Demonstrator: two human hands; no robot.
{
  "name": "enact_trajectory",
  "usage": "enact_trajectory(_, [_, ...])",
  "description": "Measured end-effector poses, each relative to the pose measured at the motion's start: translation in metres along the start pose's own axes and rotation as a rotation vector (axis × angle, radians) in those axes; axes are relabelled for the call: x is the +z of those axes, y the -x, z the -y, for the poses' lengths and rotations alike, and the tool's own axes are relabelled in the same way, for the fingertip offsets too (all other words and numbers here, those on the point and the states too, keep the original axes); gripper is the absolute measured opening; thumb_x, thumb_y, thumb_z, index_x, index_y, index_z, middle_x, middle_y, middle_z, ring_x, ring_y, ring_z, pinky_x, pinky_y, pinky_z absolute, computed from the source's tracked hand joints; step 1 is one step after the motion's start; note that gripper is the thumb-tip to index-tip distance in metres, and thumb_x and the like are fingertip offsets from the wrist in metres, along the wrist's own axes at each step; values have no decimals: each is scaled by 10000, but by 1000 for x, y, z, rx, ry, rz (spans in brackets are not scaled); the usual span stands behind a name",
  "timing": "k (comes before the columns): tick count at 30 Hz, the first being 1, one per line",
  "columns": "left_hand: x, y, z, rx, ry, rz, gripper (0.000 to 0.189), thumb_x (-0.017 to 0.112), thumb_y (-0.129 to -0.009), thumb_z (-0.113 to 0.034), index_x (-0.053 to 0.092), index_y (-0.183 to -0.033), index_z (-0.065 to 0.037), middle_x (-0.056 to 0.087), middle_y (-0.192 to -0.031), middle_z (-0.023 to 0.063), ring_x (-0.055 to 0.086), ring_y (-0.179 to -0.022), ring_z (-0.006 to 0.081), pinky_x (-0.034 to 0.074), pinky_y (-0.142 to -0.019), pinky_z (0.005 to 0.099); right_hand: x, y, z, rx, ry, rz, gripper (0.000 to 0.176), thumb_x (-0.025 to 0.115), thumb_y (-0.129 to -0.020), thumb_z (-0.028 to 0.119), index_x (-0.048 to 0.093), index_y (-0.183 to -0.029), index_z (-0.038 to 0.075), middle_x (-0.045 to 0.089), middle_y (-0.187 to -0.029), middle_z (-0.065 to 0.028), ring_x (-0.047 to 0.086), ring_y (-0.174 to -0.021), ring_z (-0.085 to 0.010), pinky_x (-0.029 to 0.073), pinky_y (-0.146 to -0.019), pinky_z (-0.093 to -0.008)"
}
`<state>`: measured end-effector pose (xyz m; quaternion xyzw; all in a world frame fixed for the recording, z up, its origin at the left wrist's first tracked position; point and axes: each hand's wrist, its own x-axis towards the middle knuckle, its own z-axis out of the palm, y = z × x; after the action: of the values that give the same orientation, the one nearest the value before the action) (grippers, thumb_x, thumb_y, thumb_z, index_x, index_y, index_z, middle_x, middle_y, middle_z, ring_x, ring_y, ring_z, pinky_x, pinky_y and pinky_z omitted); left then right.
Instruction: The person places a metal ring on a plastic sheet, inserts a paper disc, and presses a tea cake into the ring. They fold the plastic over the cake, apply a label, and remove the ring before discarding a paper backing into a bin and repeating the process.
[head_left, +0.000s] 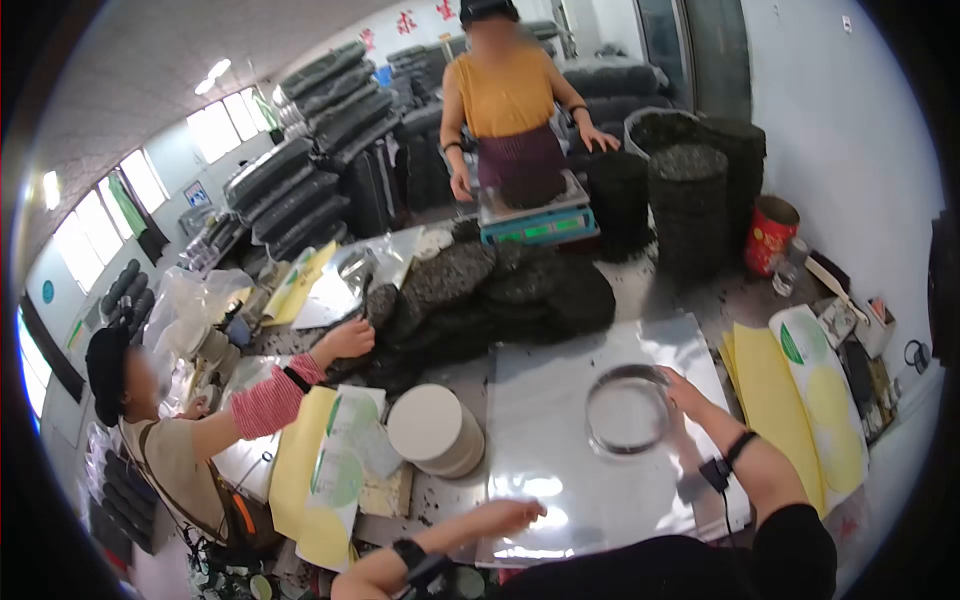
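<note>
My right hand [687, 393] is closed on the right edge of a round metal ring [624, 374], which rests on or just above a shiny metal sheet [540, 420]. Loosely curled, my left hand [512, 516] is over the sheet's near left part, apart from the ring; nothing shows in its fingers. To the left of the sheet stands a white cylinder [430, 425]. Beyond the sheet lies a heap of dark, rough round cakes [450, 278].
A co-worker at left reaches a hand [347, 340] toward the heap. Another person stands behind a digital scale [540, 228] bearing a dark cake. Dark stacks [688, 215], a red can [770, 235] and a bottle [790, 268] stand far right. Yellow printed bags [770, 400] lie nearer.
</note>
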<state>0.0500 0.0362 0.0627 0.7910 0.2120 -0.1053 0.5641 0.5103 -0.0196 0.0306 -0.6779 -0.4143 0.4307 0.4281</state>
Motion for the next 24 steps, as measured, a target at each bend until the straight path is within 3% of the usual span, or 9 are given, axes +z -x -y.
enact_trajectory(4, [-17, 18, -31, 480, -691, -62, 336, 711, -776, -177, 622, -1098, -138, 610, -1064, 94, 573, -1023, 291, 479, -857, 399, 2, -4, -41, 46, 307, -42, 916, 581, -665, 133, 220, -1506, 122, 90, -1482, -397, 106, -1408, -483, 233, -1143, -377])
enact_trajectory(6, [12, 30, -6, 323, -550, -105, 314, 742, -738, -203, 632, -1029, -158, 612, -1032, 60, 565, -1012, 275, 465, -858, 409, 0, 12, -24, 38, 359, -3, 916, 581, -671, 111, 211, -1509, 138, 83, -1509, -356, 75, -1414, -490, 266, -1119, -483])
enact_trajectory(10, [28, 28, 14, 379, -387, -318, 105, 732, -756, -215, 691, -809, -134, 625, -922, 34, 565, -860, 262, 451, -759, 375, 17, 47, 33, 186, -453, -114, 821, 432, -645, -98, 386, -1441, 99, 426, -1416, -164, 608, -820, -156, 486, -595, -247])
enact_trajectory(11, [23, 30, 6, 344, -363, -268, 102, 717, -778, -203, 701, -833, -119, 631, -898, 39, 571, -846, 265, 453, -760, 371, 0, 30, -6, -48, -308, -58, 792, 411, -626, -128, 442, -1387, 91, 481, -1317, -75, 546, -1064, -200, 482, -861, -265])
enact_trajectory(15, [7, 14, 5, 350, -384, -83, 128, 667, -841, -201, 699, -897, -91, 646, -921, 67, 592, -849, 248, 468, -814, 371, 27, 107, 113, -426, -427, -79, 775, 418, -636, -82, 423, -1396, 66, 469, -1365, -96, 495, -1215, -214, 421, -1000, -321])
enact_trajectory(17, [-34, -8, -21, -175, 148, 161, 183, 566, -909, -184, 633, -1025, -58, 633, -898, 94, 591, -840, 202, 469, -782, 374, 77, 132, 135, -621, -56, 56, 771, 471, -663, -19, 384, -1425, 59, 442, -1405, -112, 416, -1282, -200, 295, -1089, -264])
enact_trajectory(19, [-80, -40, -60, -86, 156, -170, 222, 482, -970, -218, 585, -952, -22, 581, -788, 50, 513, -728, 156, 436, -671, 331, 134, 158, 154, -692, -160, 471, 752, 495, -686, 2, 379, -1427, 56, 454, -1386, -130, 421, -1276, -223, 293, -1097, -307])
enact_trajectory(22, [-100, -9, -159, 18, 5, -358, 243, 474, -979, -237, 568, -938, -17, 542, -712, 52, 503, -679, 157, 435, -650, 328, 158, 134, 67, 82, 2, 303, 699, 508, -735, -4, 381, -1420, 46, 457, -1375, -143, 425, -1265, -256, 273, -1107, -332])
enact_trajectory(24, [-77, 20, -164, 29, -144, -342, 250, 474, -980, -250, 565, -937, -22, 553, -702, 67, 519, -666, 166, 438, -651, 337, 144, 116, 31, -113, -421, -217, 576, 524, -809, 7, 432, -1377, 39, 481, -1327, -137, 477, -1202, -256, 382, -1021, -340])
